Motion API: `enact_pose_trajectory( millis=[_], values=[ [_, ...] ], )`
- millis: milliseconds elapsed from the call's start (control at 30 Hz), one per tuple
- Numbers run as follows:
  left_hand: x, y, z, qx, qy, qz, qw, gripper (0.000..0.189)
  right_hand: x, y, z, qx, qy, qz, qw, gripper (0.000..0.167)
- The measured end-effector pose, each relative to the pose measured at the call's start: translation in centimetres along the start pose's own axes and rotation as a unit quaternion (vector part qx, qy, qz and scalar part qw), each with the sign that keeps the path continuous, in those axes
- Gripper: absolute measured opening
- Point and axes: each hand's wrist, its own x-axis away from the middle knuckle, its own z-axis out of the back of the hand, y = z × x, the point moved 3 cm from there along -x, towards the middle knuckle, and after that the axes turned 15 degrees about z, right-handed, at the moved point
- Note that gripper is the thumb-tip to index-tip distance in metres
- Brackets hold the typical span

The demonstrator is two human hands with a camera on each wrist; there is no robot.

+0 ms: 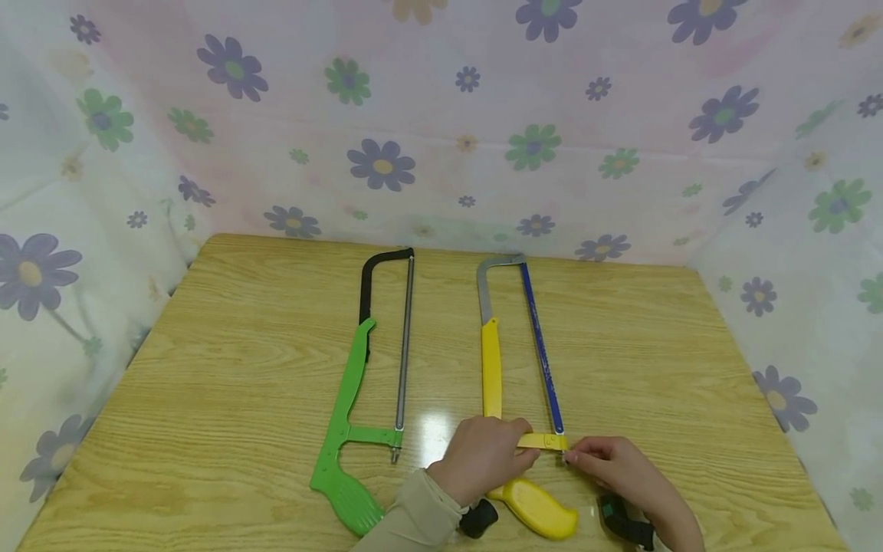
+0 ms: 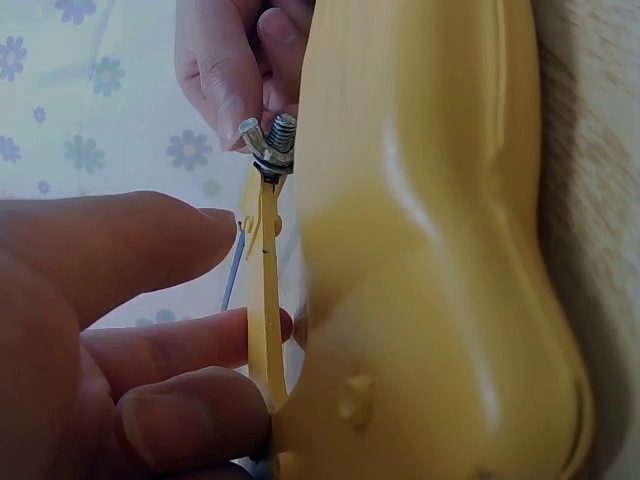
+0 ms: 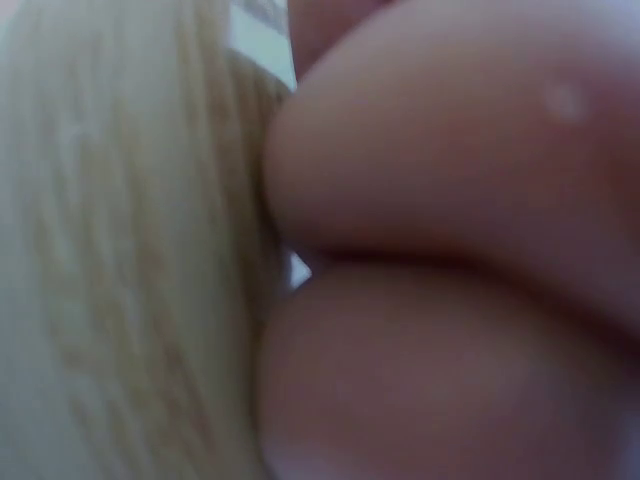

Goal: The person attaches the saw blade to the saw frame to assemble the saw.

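A yellow hacksaw (image 1: 491, 368) with a grey front bow and a blue blade (image 1: 541, 345) lies on the table. My left hand (image 1: 483, 458) holds it at the frame above the handle, thumb and fingers about the yellow lower arm (image 2: 262, 320). At the end of that arm sits a metal wing nut (image 2: 268, 145) on a threaded bolt. My right hand (image 1: 617, 468) pinches the wing nut with thumb and fingertips. In the right wrist view the fingers (image 3: 450, 150) are blurred and hide most of the nut.
A green hacksaw (image 1: 348, 383) with a black bow and grey blade lies to the left, its handle end partly behind the left sleeve (image 1: 414, 517). The wooden table (image 1: 262, 307) meets flowered cloth (image 1: 441, 192) at the back and sides.
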Motion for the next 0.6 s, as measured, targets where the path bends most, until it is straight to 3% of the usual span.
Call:
enact_pose_trajectory(
  millis=[433,600],
  values=[
    [0.02,-0.05,-0.08,-0.009,0.003,0.0,1.0,0.029,-0.08,-0.3,-0.16,0.008,-0.016,0.032,0.9993,0.034],
    [0.05,-0.06,-0.11,-0.01,0.007,-0.003,0.9999,0.028,-0.04,-0.17,-0.18,0.008,-0.011,0.027,0.9996,0.033]
  ],
)
